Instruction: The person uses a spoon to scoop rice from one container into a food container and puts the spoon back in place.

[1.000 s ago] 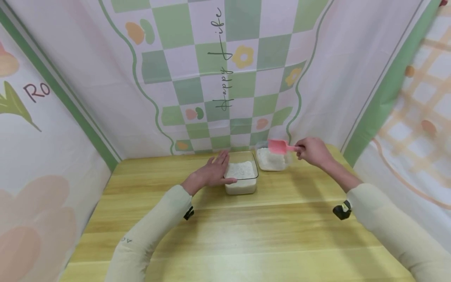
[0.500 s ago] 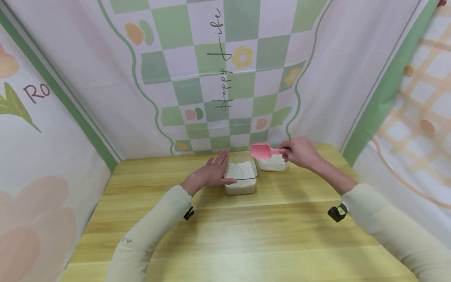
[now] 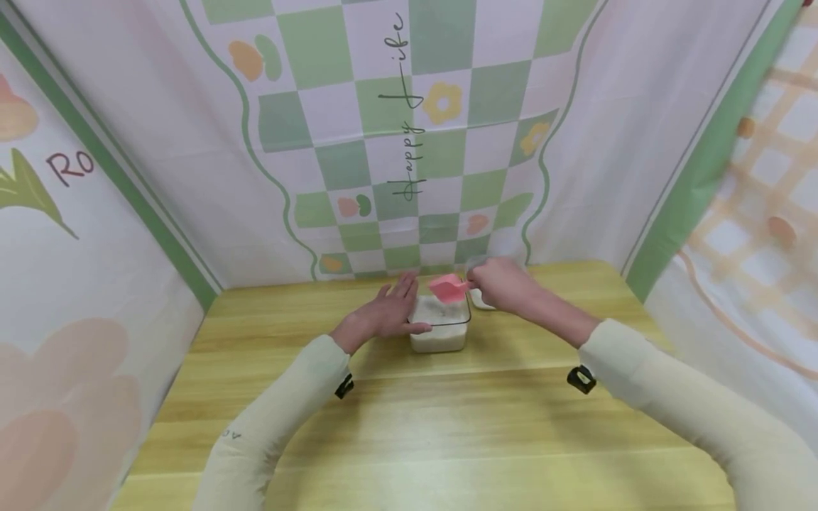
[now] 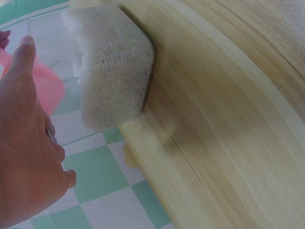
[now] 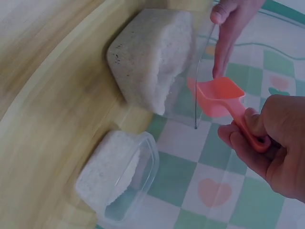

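My right hand (image 3: 505, 285) grips the handle of a small pink scoop (image 3: 449, 287). The scoop is tilted over the opening of a clear rectangular container (image 3: 441, 341), its bowl at the rim in the right wrist view. White grains resembling rice (image 4: 116, 67) fill the lower part of that container. Along its left side rests my left hand (image 3: 386, 312), fingers straight and thumb stretched across the front rim. A smaller clear plastic tub (image 5: 153, 155), also with white grains (image 5: 107, 167), stands just right of it; in the head view my right hand partly hides it.
Both containers stand near the back edge of a wooden table (image 3: 422, 426). Behind it hangs a green-and-white checked cloth (image 3: 441, 156), with printed curtains (image 3: 64, 284) at the sides.
My right hand has carried the scoop leftward from above the smaller tub to over the larger container, where the scoop has tilted. My left hand has stayed in place.
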### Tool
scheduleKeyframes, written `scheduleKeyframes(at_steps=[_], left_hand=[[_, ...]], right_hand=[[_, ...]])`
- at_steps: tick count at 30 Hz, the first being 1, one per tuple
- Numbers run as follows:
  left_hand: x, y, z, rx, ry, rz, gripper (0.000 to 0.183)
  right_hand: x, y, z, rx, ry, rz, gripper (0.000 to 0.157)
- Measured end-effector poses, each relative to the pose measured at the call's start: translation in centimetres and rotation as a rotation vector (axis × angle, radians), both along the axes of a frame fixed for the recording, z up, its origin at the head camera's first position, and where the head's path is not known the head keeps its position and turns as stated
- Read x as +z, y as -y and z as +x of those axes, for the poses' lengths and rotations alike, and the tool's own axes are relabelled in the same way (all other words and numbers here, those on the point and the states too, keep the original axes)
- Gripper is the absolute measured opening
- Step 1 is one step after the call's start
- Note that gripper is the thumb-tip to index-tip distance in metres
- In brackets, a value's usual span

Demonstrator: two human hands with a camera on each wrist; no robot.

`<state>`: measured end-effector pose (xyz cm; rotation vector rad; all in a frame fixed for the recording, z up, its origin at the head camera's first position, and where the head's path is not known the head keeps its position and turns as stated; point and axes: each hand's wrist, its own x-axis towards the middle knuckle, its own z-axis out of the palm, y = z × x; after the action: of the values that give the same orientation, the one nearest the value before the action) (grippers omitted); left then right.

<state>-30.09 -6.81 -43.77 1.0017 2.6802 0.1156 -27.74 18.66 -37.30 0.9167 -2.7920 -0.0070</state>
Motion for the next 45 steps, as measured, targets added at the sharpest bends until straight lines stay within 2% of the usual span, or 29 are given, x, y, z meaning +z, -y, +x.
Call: scheduleKeyframes(at_steps=[5,10,12,14,16,17,19,23,29,35,41,45], left_hand=[[-0.2,0.1,0.0,-0.004,-0.019,-0.003,0.106],[-0.3,0.1,-0.1,-0.002,-0.02,-0.004,0.106],[-0.3,0.1,-0.1,-0.001,-0.017,-0.002,0.107],[-0.3,0.1,-0.1,-0.002,-0.017,0.003,0.106],[-0.2,0.0,-0.2,0.0,-0.019,0.006,0.106],[-0.2,0.0,-0.3,0.002,-0.021,0.006,0.106],[-0.1,0.0,-0.3,0.006,-0.024,0.008,0.106],[-0.1,0.2,-0.5,0.012,-0.021,0.006,0.106],[-0.1,0.3,-0.5,0.014,-0.005,0.001,0.107],[0.0,0.1,-0.4,0.024,0.01,-0.008,0.108],[-0.1,0.0,-0.3,0.007,-0.018,-0.026,0.108],[-0.3,0.0,-0.3,0.003,-0.027,-0.022,0.108]], right_hand=[[-0.6,1.4,0.1,0.078,-0.111,0.14,0.018],[-1.8,2.9,-0.1,0.157,-0.277,0.218,0.029],[-2.1,3.3,0.0,0.177,-0.3,0.224,0.029],[-2.2,3.6,0.2,0.167,-0.274,0.201,0.018],[-2.0,3.9,0.4,0.143,-0.222,0.195,0.013],[-1.8,4.1,0.5,0.127,-0.185,0.193,0.019],[-1.2,4.4,0.6,0.07,-0.083,0.185,0.029],[-0.1,4.2,0.2,-0.013,0.133,0.157,0.025],[0.2,2.9,-0.7,-0.089,0.444,-0.048,0.043],[-0.6,2.3,-1.8,-0.153,0.662,-0.222,0.027],[-2.0,2.7,-2.3,-0.269,0.909,-0.494,0.023],[-2.8,2.6,-2.4,-0.297,0.989,-0.595,0.024]])
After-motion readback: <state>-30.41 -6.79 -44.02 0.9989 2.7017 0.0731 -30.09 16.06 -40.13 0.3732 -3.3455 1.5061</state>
